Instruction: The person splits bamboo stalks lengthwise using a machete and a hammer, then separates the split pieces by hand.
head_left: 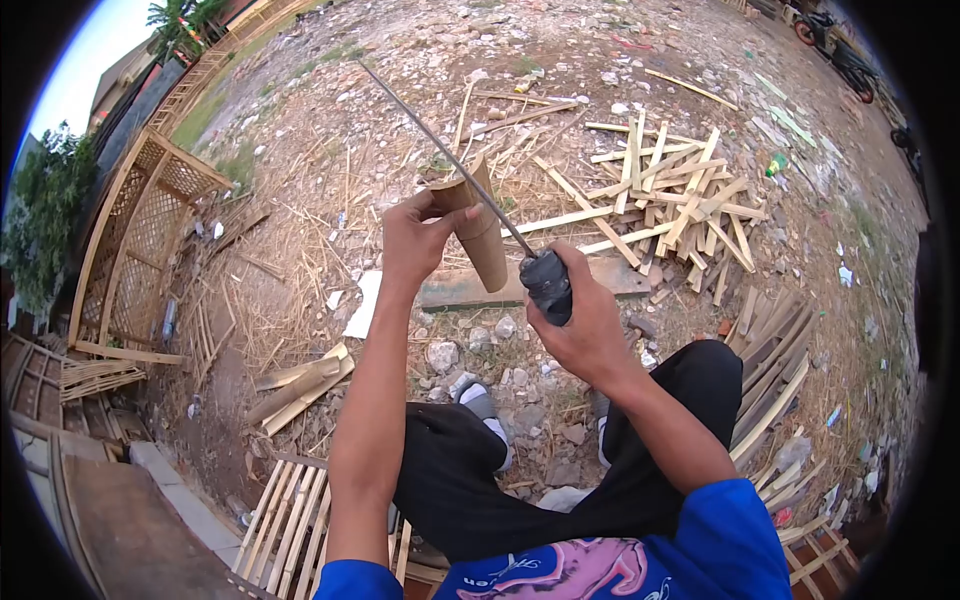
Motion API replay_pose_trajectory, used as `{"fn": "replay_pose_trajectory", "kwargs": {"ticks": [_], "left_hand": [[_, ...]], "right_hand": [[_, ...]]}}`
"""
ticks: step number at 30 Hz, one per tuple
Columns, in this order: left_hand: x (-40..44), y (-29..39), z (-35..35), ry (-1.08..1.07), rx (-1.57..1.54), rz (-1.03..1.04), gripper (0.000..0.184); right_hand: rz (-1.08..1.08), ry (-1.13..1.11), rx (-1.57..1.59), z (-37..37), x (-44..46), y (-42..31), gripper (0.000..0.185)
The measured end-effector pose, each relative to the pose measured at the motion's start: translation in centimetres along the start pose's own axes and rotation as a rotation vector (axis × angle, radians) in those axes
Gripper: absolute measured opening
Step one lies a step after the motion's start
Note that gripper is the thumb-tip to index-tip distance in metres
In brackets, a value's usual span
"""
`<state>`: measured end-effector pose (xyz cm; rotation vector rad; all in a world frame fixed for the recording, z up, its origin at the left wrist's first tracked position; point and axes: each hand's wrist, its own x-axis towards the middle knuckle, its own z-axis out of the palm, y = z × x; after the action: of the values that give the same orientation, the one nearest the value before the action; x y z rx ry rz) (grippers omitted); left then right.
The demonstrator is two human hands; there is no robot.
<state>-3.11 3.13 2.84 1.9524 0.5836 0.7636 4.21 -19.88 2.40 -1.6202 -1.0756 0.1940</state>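
My left hand (415,245) is closed around the upper part of a thick bamboo piece (484,252), thumb across its front. The bamboo is tilted, its lower end above a flat board (450,291) on the ground. In my right hand (590,325) is the black wrapped handle (546,282) of a long machete. Its narrow dark blade (425,130), seen nearly edge-on, points up and left, passing by the bamboo's upper end. Whether the blade is in the bamboo or only against it, I cannot tell.
Split bamboo strips (690,195) lie heaped ahead to the right; more strips (775,345) are stacked beside my right knee. Bamboo pieces (305,385) lie left of my feet. A woven bamboo frame (140,240) stands at left, a slatted rack (285,520) below. Rubble and litter cover the ground.
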Motion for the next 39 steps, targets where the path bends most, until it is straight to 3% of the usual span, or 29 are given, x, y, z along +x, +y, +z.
{"fn": "replay_pose_trajectory", "kwargs": {"ticks": [4, 8, 14, 18, 24, 28, 29, 32, 36, 39], "left_hand": [[0.6, -1.2, 0.1, -0.020, -0.127, 0.031, 0.037], [-0.6, -5.8, 1.6, -0.211, 0.151, -0.140, 0.054], [-0.2, -7.7, 1.4, -0.154, 0.075, -0.143, 0.038], [-0.3, -5.9, 1.4, -0.117, 0.210, -0.172, 0.031], [0.4, -1.3, 0.9, -0.039, 0.154, -0.018, 0.028], [0.6, -3.9, 1.7, -0.115, 0.117, -0.079, 0.049], [0.1, -4.2, 2.1, -0.133, 0.270, -0.191, 0.063], [0.3, -6.0, 2.0, -0.233, 0.286, -0.204, 0.068], [0.2, -5.0, 1.9, -0.128, 0.251, -0.192, 0.069], [-1.1, -2.8, 1.9, -0.054, 0.212, -0.348, 0.063]], "right_hand": [[0.037, -0.010, 0.041, 0.4, -0.2, 0.7, 0.056], [0.088, -0.020, 0.005, 2.0, -0.7, 3.5, 0.056], [0.093, -0.048, -0.020, 2.2, -1.4, 3.1, 0.057], [0.078, -0.029, -0.034, 1.9, -0.9, 2.8, 0.057], [0.055, 0.013, 0.030, 0.2, -0.5, 0.6, 0.059], [0.094, -0.003, -0.039, 1.3, -0.9, 3.0, 0.059], [0.111, 0.000, -0.048, 1.9, -0.9, 3.9, 0.059], [0.113, 0.022, -0.044, 1.9, -0.5, 4.2, 0.057], [0.146, 0.026, -0.029, 1.7, -0.6, 3.5, 0.056], [0.184, -0.018, 0.034, 1.9, -0.4, 2.5, 0.058]]}}
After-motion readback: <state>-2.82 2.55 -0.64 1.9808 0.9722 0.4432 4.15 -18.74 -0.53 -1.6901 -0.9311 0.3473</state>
